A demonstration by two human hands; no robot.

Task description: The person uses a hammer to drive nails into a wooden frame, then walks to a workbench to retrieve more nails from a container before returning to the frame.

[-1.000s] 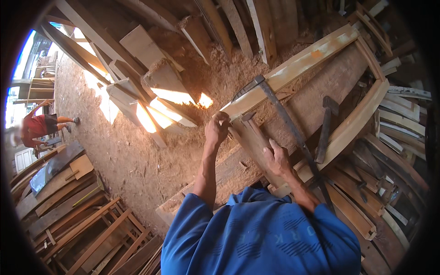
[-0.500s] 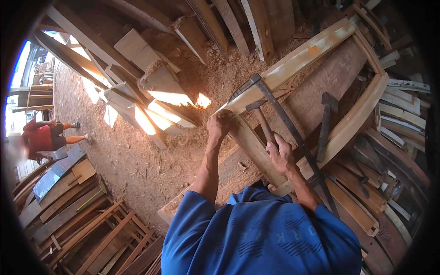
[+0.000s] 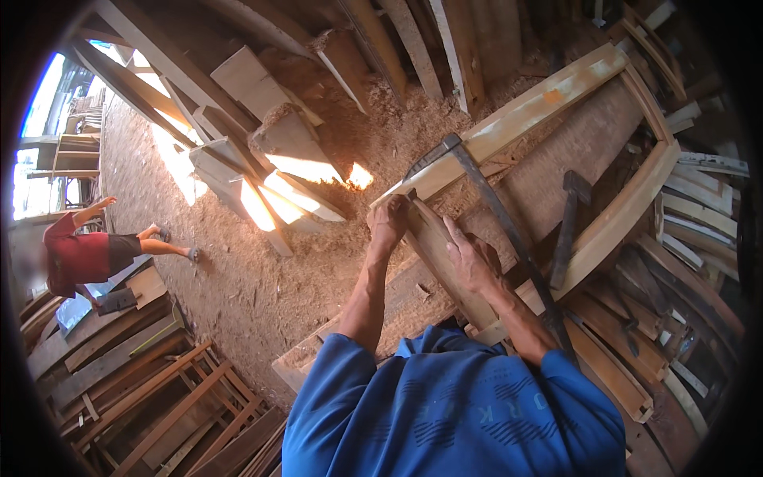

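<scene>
A pale wooden frame (image 3: 509,131) with curved sides lies across a workbench. My left hand (image 3: 389,221) is closed at the frame's near left corner; anything small between its fingers is hidden. My right hand (image 3: 475,261) grips a hammer (image 3: 430,216) by its wooden handle, the index finger stretched along it. The hammer's dark head is right beside my left fingers, over the frame's end rail (image 3: 439,258). A long dark bar clamp (image 3: 494,191) spans the frame, passing just right of my right hand. A second hammer (image 3: 567,226) rests inside the frame.
Wood shavings cover the floor (image 3: 230,278). Boards (image 3: 274,139) and posts stand beyond the bench. Stacked wooden lattice frames (image 3: 175,405) lie at lower left. At the left edge is another person (image 3: 87,254) in a red shirt. More timber (image 3: 612,358) and tools lie at right.
The hammer has moved left, its head now down beside my left hand. My right hand has shifted slightly left with it. The person in red has turned, one arm stretched out.
</scene>
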